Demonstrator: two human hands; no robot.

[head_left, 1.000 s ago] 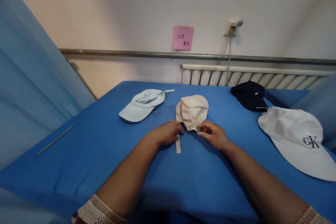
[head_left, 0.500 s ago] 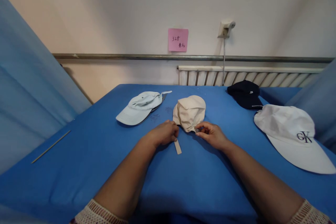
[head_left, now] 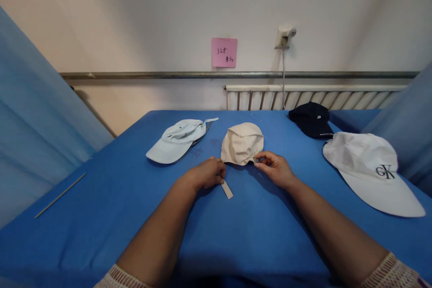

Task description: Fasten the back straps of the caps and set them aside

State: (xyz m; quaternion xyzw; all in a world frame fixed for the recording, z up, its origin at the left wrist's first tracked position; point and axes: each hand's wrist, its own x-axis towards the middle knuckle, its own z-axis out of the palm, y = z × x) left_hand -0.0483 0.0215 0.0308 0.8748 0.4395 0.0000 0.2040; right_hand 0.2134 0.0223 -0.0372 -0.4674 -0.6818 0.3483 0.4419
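A beige cap (head_left: 242,143) lies in the middle of the blue table (head_left: 243,229), its back toward me. My left hand (head_left: 204,173) is closed in a pinch on the cap's beige adjuster strap (head_left: 226,188), whose free end sticks out toward me on the cloth. My right hand (head_left: 275,168) pinches the small metal buckle (head_left: 257,160) at the cap's rear edge. Both forearms reach in from the bottom of the view.
A pale blue cap (head_left: 177,140) lies left of the beige one. A black cap (head_left: 311,119) and a white cap with a logo (head_left: 370,168) lie at the right. A thin stick (head_left: 60,195) rests near the left edge. Blue curtains (head_left: 37,112) flank the table; a radiator (head_left: 313,97) stands behind.
My left hand has drawn the strap slightly left and toward me, so the strap end now slants. My right hand stays on the buckle. The view has shifted a little.
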